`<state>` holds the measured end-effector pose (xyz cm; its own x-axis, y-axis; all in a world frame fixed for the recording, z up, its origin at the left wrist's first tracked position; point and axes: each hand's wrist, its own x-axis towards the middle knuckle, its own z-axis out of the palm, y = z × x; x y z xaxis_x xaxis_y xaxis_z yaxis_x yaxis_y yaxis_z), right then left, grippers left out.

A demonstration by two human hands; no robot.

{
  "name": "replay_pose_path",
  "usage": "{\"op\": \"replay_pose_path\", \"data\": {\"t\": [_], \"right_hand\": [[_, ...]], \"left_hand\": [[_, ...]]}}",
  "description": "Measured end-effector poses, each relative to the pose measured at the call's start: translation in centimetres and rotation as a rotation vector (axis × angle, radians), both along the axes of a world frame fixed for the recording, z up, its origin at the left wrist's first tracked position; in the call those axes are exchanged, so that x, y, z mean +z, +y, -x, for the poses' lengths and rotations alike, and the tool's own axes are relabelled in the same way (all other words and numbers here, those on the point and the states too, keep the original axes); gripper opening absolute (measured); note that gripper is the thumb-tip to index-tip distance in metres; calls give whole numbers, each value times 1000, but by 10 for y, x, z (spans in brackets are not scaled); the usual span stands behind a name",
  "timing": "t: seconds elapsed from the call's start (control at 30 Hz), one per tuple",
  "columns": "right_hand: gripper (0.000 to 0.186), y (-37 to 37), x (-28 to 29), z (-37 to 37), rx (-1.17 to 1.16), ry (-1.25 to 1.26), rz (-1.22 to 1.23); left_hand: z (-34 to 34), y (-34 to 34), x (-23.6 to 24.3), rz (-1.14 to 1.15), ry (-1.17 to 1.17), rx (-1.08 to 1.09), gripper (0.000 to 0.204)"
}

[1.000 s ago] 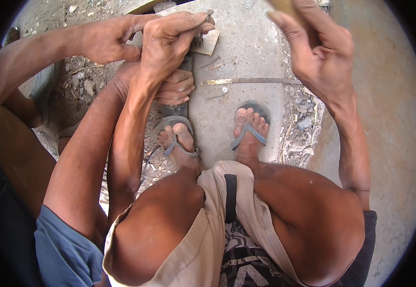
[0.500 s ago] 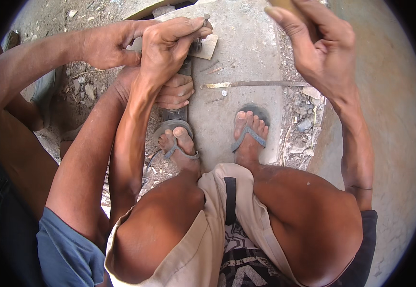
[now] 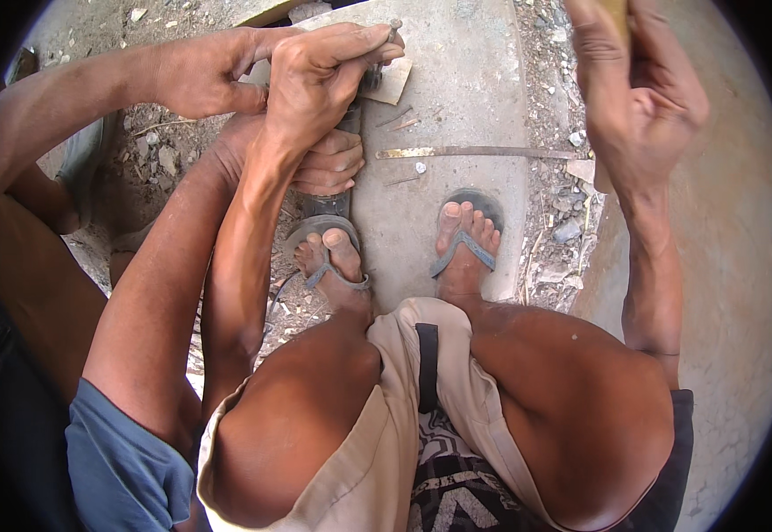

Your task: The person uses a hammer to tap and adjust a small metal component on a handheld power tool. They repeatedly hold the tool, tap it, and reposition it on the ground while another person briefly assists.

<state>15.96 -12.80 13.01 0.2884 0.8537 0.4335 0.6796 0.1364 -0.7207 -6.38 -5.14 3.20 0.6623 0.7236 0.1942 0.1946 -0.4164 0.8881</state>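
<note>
My left hand is closed around a short metal rod with a flared head, which sticks up beyond the thumb and forefinger. My right hand is raised at the upper right, its fingers wrapped round a yellowish, wood-like piece that the top edge cuts off. Below my left hand, a co-worker's fist grips a dark metal piece lying by my left foot. The co-worker's other hand reaches in behind my left wrist. Where the rod's lower end sits is hidden.
A flat metal strip lies across the concrete slab. Thin metal bits and a pale flat piece lie nearby. My sandalled feet rest below, with rubble along the slab's right edge. The co-worker sits close at my left.
My right hand has swung further to the right with the yellowish piece. My left hand keeps its grip on the rod, and the co-worker's hands stay almost in place.
</note>
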Motion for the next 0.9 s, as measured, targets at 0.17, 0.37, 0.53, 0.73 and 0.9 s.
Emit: {"op": "replay_pose_path", "data": {"t": [0.17,0.37,0.53,0.73,0.9], "right_hand": [[35,-4,10,-10,174,11,161],[32,1,21,3,14,53,389],[34,-6,-8,-30,187,-2,128],[35,-19,-7,-17,147,85,178],[35,-19,-9,-16,172,119,180]], "left_hand": [[3,0,-1,-20,-38,16,19],[1,-1,4,14,23,14,19],[2,-1,2,17,-3,10,14],[3,0,-3,105,-62,14,16],[1,1,-2,72,-84,7,16]]}}
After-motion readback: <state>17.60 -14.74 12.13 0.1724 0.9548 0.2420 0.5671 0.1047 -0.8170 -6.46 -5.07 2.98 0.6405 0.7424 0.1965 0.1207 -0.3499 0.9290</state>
